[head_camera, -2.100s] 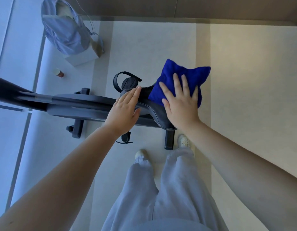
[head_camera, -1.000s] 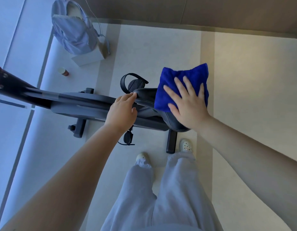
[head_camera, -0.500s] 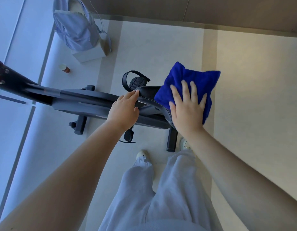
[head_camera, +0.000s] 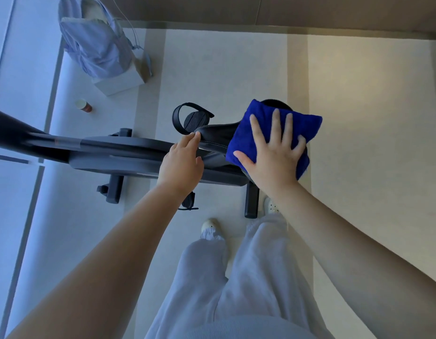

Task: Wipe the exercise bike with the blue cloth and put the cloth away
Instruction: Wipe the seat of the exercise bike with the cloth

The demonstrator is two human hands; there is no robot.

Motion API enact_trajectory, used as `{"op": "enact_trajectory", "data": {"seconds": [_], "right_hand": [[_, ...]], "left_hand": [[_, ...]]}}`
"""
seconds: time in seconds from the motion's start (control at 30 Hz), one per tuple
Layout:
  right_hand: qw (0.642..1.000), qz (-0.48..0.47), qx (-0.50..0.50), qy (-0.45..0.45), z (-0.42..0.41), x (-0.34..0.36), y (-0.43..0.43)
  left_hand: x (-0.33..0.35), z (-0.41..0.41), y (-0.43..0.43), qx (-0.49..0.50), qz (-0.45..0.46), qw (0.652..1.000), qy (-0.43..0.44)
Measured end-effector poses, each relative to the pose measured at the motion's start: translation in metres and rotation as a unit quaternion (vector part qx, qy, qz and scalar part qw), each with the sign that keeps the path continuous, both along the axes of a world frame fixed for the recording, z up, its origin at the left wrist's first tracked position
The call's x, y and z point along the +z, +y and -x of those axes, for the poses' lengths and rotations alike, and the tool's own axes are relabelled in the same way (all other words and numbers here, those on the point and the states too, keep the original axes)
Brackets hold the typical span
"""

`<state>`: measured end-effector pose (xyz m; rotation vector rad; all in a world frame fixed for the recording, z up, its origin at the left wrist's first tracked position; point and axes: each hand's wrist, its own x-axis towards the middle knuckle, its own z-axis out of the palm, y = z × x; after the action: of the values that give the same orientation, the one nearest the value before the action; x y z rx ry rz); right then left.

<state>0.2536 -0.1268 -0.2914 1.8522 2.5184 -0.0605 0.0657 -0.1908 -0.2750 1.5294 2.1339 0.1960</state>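
Obs: person stands beside the exercise bike [head_camera: 119, 152], looking straight down. Blue cloth [head_camera: 243, 140], folded into a thick pad, lies on the saddle [head_camera: 213, 137] and overhangs its rear and far edge. Right hand [head_camera: 273, 152] is flat on top of the cloth, fingers [head_camera: 275, 121] spread wide and extended; nothing is pinched, the cloth is only pressed under the palm. Left hand [head_camera: 181, 163] rests at the saddle nose where it meets the frame, fingers loosely curled over the edge, gripping lightly at most; it carries no object.

Step in hand (judgement): wiping the saddle top. Frame, pedal [head_camera: 192, 118] and the handlebar end look not yet covered by this pass, so the task seems early to mid; cloth not yet put away.

Method notes:
- Keep the palm flat and the pressure even so the pad slides with the hand and does not bunch.
- Work from nose to rear in overlapping strokes, then wrap the cloth over the side seams.
- Left hand should brace the saddle against the stroke; move it off the nose before wiping that part.
- Much of the pad hangs past the saddle edge: a hard push outward could tip it to the floor [head_camera: 358, 118]. Curl the fingertips at the stroke end.

Elsewhere: pale bag [head_camera: 97, 45] and small cup [head_camera: 83, 105] on the floor, well apart from the bike.
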Motion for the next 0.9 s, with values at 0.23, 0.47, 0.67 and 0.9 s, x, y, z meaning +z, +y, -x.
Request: {"op": "enact_trajectory", "data": {"seconds": [0.23, 0.47, 0.67, 0.9], "right_hand": [[0.998, 0.063, 0.024, -0.012, 0.011, 0.000, 0.054], [0.988, 0.125, 0.036, -0.083, 0.049, 0.006, 0.090], [0.997, -0.007, 0.070, 0.015, 0.040, -0.006, 0.016], [0.987, -0.021, 0.155, -0.038, -0.034, -0.011, -0.026]], "left_hand": [[-0.003, 0.000, -0.001, 0.000, -0.001, 1.000, -0.009], [-0.007, -0.001, -0.005, 0.002, 0.001, 1.000, -0.005], [-0.006, -0.006, -0.005, 0.018, -0.002, 1.000, -0.015], [-0.009, -0.011, -0.007, 0.043, -0.026, 0.998, -0.036]]}}
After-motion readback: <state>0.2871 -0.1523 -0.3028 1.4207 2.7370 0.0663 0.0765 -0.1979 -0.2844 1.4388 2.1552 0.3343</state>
